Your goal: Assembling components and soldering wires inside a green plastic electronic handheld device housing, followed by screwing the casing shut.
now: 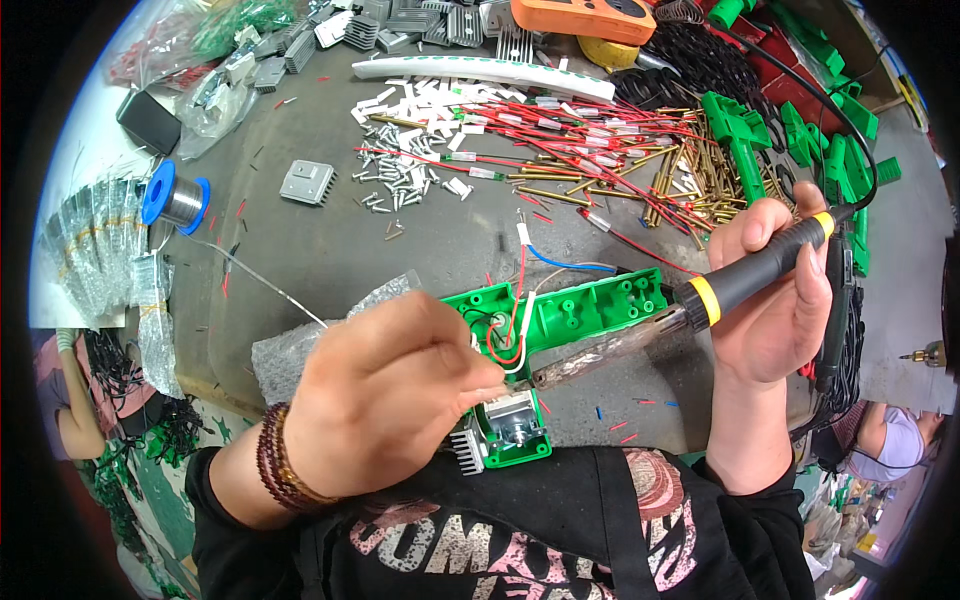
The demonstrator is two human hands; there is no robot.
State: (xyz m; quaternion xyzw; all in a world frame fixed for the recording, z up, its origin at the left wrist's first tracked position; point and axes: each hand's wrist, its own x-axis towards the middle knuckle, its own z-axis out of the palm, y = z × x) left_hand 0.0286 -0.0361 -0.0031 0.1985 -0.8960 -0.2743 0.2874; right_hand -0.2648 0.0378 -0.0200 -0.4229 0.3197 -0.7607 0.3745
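My right hand [775, 290] grips a soldering iron [765, 268] by its black handle with yellow bands. The iron's dark, worn barrel points left, and its tip is close to my left fingertips. My left hand [390, 395] is closed in a pinch on solder wire [262, 277], which runs from a blue spool [177, 198] and passes behind the hand. Below both hands lies an open green tool housing [590, 308] with red, white and blue wires and a silvery part [515, 430] inside. A finned heat sink [467, 452] sits at its near edge. My left hand hides part of the housing.
Beyond the housing lie screws [395, 165], red-wired parts [560, 135] and brass rods [680, 180]. A loose heat sink [308, 183] rests left of them. Green housings [740, 140] are heaped at far right. Bubble wrap [285, 365] lies under my left hand. Other people sit at both sides.
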